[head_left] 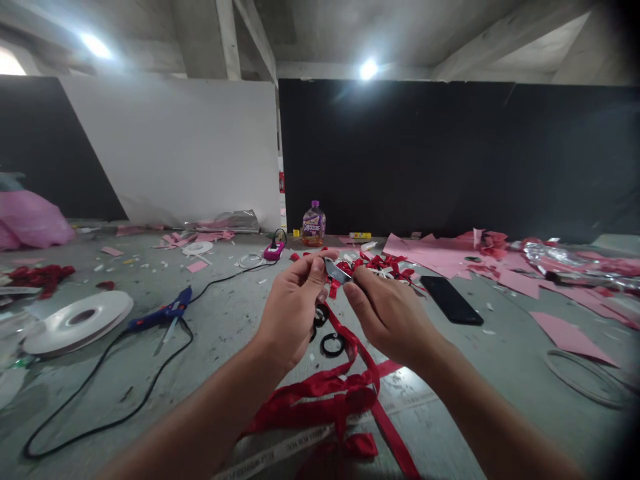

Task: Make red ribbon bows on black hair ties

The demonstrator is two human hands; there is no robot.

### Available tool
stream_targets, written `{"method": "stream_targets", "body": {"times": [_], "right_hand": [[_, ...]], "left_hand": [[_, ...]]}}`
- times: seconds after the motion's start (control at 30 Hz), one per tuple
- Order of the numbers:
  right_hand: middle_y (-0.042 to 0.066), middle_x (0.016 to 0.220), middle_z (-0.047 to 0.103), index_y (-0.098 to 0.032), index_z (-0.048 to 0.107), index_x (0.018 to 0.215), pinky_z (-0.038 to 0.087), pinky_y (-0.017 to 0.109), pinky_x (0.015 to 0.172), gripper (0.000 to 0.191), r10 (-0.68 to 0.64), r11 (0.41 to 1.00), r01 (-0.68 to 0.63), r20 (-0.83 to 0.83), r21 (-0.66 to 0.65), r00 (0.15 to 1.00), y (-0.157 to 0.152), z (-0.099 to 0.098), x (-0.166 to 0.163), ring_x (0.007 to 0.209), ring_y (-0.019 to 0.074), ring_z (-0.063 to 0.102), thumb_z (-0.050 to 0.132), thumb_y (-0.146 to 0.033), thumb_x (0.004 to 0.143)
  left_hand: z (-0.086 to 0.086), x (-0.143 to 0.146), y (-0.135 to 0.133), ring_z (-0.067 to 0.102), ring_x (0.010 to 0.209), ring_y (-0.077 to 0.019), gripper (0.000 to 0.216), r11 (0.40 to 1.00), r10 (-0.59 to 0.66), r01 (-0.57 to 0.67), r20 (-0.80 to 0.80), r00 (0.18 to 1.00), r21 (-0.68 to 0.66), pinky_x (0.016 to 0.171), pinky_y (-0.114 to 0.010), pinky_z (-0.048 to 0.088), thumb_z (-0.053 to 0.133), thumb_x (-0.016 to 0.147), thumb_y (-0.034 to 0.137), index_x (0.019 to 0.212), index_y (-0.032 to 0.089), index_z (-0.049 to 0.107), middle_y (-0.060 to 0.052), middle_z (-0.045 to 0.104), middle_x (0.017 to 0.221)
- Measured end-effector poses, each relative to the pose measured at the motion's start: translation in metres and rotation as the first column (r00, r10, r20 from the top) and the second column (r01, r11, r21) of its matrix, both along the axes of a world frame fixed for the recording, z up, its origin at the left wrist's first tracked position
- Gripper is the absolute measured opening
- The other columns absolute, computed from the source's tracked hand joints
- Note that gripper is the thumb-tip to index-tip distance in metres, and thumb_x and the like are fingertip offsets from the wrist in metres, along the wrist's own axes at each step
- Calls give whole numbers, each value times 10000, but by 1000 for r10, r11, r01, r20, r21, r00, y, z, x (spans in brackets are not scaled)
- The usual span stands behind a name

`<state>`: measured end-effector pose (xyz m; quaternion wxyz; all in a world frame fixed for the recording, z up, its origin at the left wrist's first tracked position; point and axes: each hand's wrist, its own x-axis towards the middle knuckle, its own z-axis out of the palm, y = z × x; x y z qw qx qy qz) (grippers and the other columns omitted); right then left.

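"So, what is the left hand (295, 300) doing?"

"It is pinching a small shiny piece (339, 271) between thumb and fingers, just right of the purple-capped bottle (313, 225) and nearer us. What the piece is, I cannot tell."

"And the right hand (393, 303)?"

"That one is curling its fingers at the piece's other end; whether it is gripping, I cannot tell."

"What is lying closest to them?"

"Red ribbon (360, 400) is trailing over the surface (215, 327) on our side of the bottle, with black rings (333, 344) showing beside it. Red scraps (400, 267) are heaping up just right of the bottle."

"And farther out?"

"A blue glue gun (163, 315) is lying left of the bottle and nearer us, a white spool (110, 310) farther left. A black phone (451, 300) is resting to the bottle's right, and pink paper (430, 252) is spreading on that side too."
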<state>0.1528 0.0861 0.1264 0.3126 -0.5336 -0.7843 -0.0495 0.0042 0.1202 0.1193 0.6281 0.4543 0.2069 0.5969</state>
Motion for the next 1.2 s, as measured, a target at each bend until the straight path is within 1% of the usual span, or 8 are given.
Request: {"method": "stream_targets", "body": {"times": [0.2,0.33,0.47,0.63,0.73,0.87,0.97,1.2], "right_hand": [[-11,646,505,-221,415,754,255,294,549,360,119,982,-143,-184,-124,976,-4,8,2,576,143,437,321,-444,1021],[-39,627,420,-225,414,731,298,272,507,425,202,897,-374,-534,-235,821,-1,3,3,530,119,388,322,-530,1012],[-52,621,376,-217,435,738,276,247,434,471,96,809,-490,-750,-325,655,3,-4,3,498,101,350,364,-624,964],[-76,596,339,-200,456,753,242,197,387,492,3,703,-606,-851,-372,525,2,-4,3,459,67,290,431,-661,924],[-78,593,336,-194,462,753,253,172,369,494,16,675,-640,-860,-368,511,0,-3,3,446,54,283,434,-656,926],[-77,553,353,-197,453,730,233,163,321,528,-18,685,-586,-814,-433,581,-2,-1,0,376,46,312,359,-671,942],[-78,539,359,-198,460,731,245,156,310,543,-64,699,-548,-803,-459,592,-4,1,-5,361,45,333,364,-696,926],[-85,517,342,-203,436,691,263,161,290,576,-92,727,-520,-814,-448,573,-6,0,-13,335,44,326,399,-746,878]], "left_hand": [[-2,-1,2,439,609,-77,216,996,63,-58,-88,994,61,565,-195,366,704,844,380,912,176,719,9,561,705],[2,1,-2,422,577,-63,258,1000,-4,3,-54,999,-13,527,-171,342,744,805,396,814,148,671,20,532,660],[7,2,-5,419,565,-50,227,990,-86,87,20,996,-112,554,-158,376,777,782,315,775,134,640,22,540,667],[9,-1,-5,398,554,-52,192,985,-115,121,50,992,-126,548,-169,363,705,851,276,757,132,619,16,529,671],[10,-1,-6,397,564,-59,190,988,-96,100,38,995,-117,558,-176,356,662,882,266,756,133,613,16,518,667],[10,-2,-8,392,574,-69,173,996,-54,51,-36,998,-79,559,-182,335,602,916,239,784,129,625,22,493,638],[8,-2,-9,401,584,-72,130,996,-23,17,-59,998,-90,566,-184,337,616,904,236,838,130,651,20,509,646],[5,2,-11,427,594,-60,138,992,-38,44,50,998,-122,590,-168,372,725,824,261,825,135,671,17,571,684]]}}
